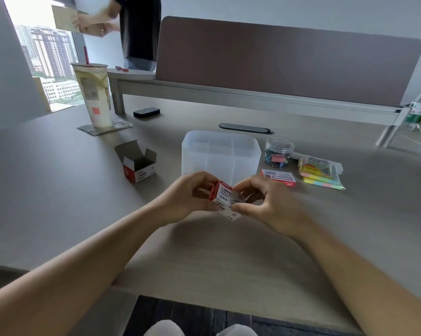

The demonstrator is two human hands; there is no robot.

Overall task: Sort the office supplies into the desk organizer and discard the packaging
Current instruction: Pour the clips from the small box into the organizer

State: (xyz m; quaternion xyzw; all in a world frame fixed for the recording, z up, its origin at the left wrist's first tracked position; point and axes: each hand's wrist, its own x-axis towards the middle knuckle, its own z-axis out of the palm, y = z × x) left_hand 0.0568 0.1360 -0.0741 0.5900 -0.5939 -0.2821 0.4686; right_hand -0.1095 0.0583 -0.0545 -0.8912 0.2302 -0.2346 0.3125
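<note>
Both hands, left hand [192, 195] and right hand [260, 202], pinch a small red-and-white cardboard box [225, 198] just near of the translucent plastic desk organizer [220, 154].

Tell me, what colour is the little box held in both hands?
Red and white box, clearest in the head view.

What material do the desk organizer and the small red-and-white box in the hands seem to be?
Desk organizer: likely frosted, translucent plastic; inner dividers show through its walls. Small box: thin printed cardboard, seemingly matte, with a folding flap; the left hand and right hand grip it.
</note>
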